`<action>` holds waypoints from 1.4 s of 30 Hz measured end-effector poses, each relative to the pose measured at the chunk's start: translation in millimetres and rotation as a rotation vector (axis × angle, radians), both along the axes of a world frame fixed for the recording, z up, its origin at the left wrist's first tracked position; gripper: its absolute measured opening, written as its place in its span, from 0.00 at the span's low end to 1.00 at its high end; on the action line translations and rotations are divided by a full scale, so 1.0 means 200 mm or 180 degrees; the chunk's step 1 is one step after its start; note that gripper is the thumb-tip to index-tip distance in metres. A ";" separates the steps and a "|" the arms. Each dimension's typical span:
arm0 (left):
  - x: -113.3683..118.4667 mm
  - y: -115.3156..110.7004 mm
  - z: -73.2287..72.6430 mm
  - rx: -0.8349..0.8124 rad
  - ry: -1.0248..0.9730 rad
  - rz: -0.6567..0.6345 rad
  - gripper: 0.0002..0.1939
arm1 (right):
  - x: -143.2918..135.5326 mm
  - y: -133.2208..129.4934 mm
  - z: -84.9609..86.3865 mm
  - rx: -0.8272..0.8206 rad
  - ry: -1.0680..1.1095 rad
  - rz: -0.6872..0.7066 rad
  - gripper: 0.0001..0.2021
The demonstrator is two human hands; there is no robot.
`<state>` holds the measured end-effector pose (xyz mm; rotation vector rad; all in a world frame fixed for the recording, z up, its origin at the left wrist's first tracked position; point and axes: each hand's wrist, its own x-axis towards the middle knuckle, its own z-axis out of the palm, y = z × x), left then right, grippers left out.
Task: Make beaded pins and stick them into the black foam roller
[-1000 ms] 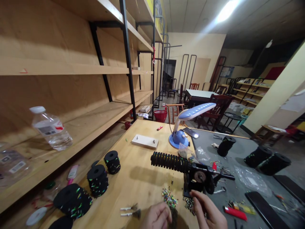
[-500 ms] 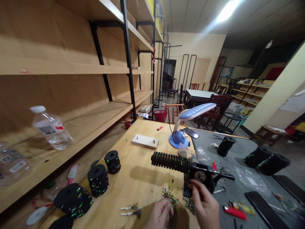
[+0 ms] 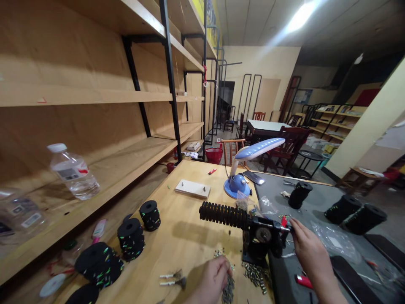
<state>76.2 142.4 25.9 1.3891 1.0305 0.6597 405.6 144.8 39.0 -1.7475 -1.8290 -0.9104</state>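
Observation:
A black hand winder [image 3: 261, 236] stands on the table, with a ribbed black foam roll [image 3: 223, 213] sticking out to its left. My right hand [image 3: 308, 242] is closed around the handle at the winder's right end, its fingers covering most of that handle. Below the roll, my left hand [image 3: 215, 272] hovers over or rests in a pile of tiny coloured and metallic pieces [image 3: 228, 289]. Its fingers are pressed together, and whatever is in them is hidden. Small metal pieces [image 3: 255, 274] lie in another heap by the winder's foot.
Black foam spools [image 3: 130, 236] stand along the left table edge; more spools [image 3: 342, 207] lie at right. A blue lamp [image 3: 236, 185] and a white board with two pegs [image 3: 192, 188] are behind. Two small brushes [image 3: 173, 279] lie in front. A phone [image 3: 351, 274] lies right.
My right hand has moved right and up, from the winder's front to its end handle. My left hand has stayed near the small pieces, shifting slightly. The foam roll looks slightly turned.

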 end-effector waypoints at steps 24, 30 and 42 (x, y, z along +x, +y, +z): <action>0.06 0.14 0.16 0.0332 -0.0967 -0.0005 0.26 | -0.08 0.05 -0.05 -0.0247 0.0495 -0.0192 0.19; 0.02 0.12 0.23 0.0295 -0.1148 -0.0083 0.24 | -0.31 -0.05 0.20 0.0509 0.1090 0.0230 0.16; 0.05 0.04 0.11 0.0574 -0.0604 0.0087 0.26 | -0.93 -0.07 0.17 -0.1334 0.4418 0.1477 0.18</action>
